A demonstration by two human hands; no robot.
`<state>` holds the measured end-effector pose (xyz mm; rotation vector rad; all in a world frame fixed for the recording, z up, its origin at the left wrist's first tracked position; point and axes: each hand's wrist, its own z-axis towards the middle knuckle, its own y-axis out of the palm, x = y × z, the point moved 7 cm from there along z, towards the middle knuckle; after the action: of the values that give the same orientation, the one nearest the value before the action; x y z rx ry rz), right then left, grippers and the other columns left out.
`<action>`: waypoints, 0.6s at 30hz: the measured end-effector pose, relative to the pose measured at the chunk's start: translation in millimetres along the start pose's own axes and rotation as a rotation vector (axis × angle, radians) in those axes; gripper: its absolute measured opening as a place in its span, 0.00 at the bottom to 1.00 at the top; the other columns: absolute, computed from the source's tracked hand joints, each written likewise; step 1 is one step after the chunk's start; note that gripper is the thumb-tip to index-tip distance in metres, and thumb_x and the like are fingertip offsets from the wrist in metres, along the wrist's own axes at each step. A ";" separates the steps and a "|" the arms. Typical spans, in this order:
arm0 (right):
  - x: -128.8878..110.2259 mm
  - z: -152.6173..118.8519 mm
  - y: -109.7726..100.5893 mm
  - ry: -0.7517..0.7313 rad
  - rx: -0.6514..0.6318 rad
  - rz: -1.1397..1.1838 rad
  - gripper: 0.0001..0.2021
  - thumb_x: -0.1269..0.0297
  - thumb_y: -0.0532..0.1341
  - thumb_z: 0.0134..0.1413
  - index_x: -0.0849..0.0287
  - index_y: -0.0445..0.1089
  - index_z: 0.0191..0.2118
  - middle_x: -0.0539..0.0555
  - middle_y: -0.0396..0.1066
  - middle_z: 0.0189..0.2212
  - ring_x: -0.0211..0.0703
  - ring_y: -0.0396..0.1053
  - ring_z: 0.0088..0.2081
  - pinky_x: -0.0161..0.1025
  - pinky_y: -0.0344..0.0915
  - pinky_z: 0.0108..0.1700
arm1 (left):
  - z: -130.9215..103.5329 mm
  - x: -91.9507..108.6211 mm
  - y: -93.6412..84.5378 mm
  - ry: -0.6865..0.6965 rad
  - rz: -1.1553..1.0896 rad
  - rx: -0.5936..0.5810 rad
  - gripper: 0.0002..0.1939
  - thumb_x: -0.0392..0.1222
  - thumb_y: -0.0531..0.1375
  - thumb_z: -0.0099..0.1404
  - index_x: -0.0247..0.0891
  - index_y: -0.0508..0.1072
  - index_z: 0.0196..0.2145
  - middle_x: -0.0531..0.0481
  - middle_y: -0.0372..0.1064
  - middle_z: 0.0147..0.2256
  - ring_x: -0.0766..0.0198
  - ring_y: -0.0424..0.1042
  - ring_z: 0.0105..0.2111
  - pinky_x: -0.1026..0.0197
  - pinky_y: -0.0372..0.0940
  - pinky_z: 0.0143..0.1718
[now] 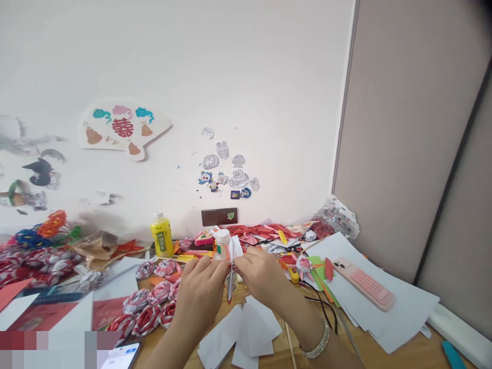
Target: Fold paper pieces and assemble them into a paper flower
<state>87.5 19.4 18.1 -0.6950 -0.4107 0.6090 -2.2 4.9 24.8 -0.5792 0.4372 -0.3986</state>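
Between my two hands, above the table's middle, is a narrow folded piece of white paper (232,249) with a reddish lower edge, seen nearly edge-on. My left hand (203,287) pinches it from the left, thumb and fingers closed. From the other side, the fingers of my right hand (262,274) are closed on the same paper; that wrist wears a beaded bracelet (318,344). Right behind the paper stands a clear bottle with a white cap (222,236), partly hidden. Below my hands, several cut white paper pieces (255,325) overlap on the wooden table (282,353).
Red-and-white paper roses (148,319) lie left of my hands. A yellow bottle (162,236) stands near the wall. At right, a pink-cased phone (363,283) rests on large white sheets (403,307). Another phone (126,353) sits front left. Dark cables (326,307) run beside my right forearm.
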 end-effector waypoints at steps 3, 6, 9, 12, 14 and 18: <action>4.0 1.0 4.0 -0.035 -0.057 0.035 0.06 0.68 0.52 0.57 0.60 0.61 0.29 0.51 0.63 0.24 0.39 0.57 0.29 0.35 0.50 0.27 | 2.0 -0.5 3.6 0.087 -0.066 -0.001 0.09 0.33 0.49 0.60 0.39 0.68 0.30 0.52 0.70 0.24 0.60 0.63 0.27 0.60 0.52 0.30; 2.6 0.3 2.0 -0.076 -0.063 0.030 0.07 0.69 0.52 0.57 0.60 0.60 0.28 0.50 0.63 0.24 0.39 0.56 0.28 0.35 0.50 0.27 | 2.3 0.3 0.7 0.127 -0.087 0.025 0.09 0.33 0.49 0.60 0.40 0.68 0.28 0.52 0.69 0.23 0.61 0.62 0.25 0.60 0.53 0.30; -3.2 -1.6 -3.2 -0.117 -0.015 0.061 0.10 0.74 0.49 0.57 0.60 0.59 0.25 0.49 0.62 0.22 0.38 0.55 0.27 0.36 0.50 0.27 | 1.3 1.9 -6.1 0.115 -0.078 0.053 0.13 0.31 0.48 0.60 0.40 0.67 0.24 0.52 0.67 0.20 0.62 0.60 0.23 0.59 0.52 0.29; -4.3 -1.4 -6.9 -0.112 0.055 0.100 0.12 0.74 0.47 0.57 0.60 0.59 0.25 0.50 0.61 0.22 0.39 0.55 0.28 0.36 0.51 0.28 | 1.6 -2.5 -8.4 0.021 -0.138 0.057 0.13 0.34 0.48 0.61 0.41 0.69 0.25 0.52 0.68 0.21 0.61 0.62 0.25 0.59 0.54 0.29; 0.1 0.7 -6.1 -0.051 0.085 0.105 0.11 0.71 0.47 0.59 0.60 0.61 0.27 0.51 0.61 0.23 0.41 0.56 0.29 0.37 0.53 0.30 | 1.4 -13.8 -2.2 -0.161 -0.307 0.036 0.09 0.39 0.50 0.61 0.41 0.70 0.31 0.49 0.70 0.28 0.59 0.65 0.30 0.57 0.58 0.32; 13.9 2.7 -2.4 0.201 0.116 0.129 0.08 0.63 0.51 0.57 0.62 0.60 0.38 0.57 0.64 0.33 0.46 0.58 0.36 0.41 0.57 0.36 | -13.3 -35.9 34.8 -0.774 -1.022 -0.035 0.27 0.49 0.53 0.58 0.39 0.52 0.54 0.44 0.68 0.40 0.59 0.70 0.34 0.56 0.65 0.32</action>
<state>97.4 28.1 23.7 -0.6680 -0.1432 0.6725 -30.6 42.9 4.1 -0.9119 -0.6452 -1.0784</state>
